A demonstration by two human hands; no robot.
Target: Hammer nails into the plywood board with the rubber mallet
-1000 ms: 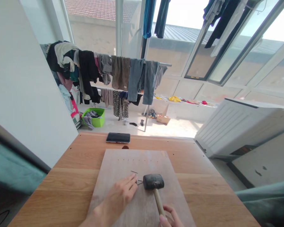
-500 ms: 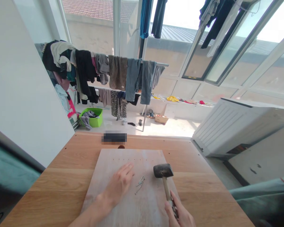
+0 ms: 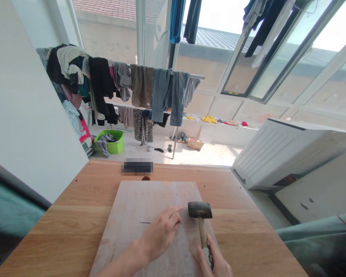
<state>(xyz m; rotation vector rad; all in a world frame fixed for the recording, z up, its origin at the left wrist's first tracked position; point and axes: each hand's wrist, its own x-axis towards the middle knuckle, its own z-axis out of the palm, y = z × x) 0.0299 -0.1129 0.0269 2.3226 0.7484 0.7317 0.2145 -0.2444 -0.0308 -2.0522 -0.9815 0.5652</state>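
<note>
A pale wooden board (image 3: 115,231) lies flat on the table, with a row of small dark dots near its far edge. My left hand (image 3: 163,229) is low over the middle of the board, index finger pointing right and the other fingers curled. Its palm side is hidden, so what the fingers hold, if anything, does not show. One nail (image 3: 145,222) lies on the board to the left of those fingers. My right hand (image 3: 215,257) is wrapped round the handle of a black-headed mallet (image 3: 200,210), whose head is above the board's right edge.
The wooden table (image 3: 63,223) extends around the board. A blurred dark object (image 3: 137,167) and a small brown round thing (image 3: 145,178) are at its far side. Beyond stand a laundry-hung drying rack (image 3: 196,77), a green basket (image 3: 115,148) and a white ridged cabinet (image 3: 262,154).
My left hand has moved right, over the spot where several nails lay; they are now out of sight. A single nail shows left of it. My right hand still grips the mallet.
</note>
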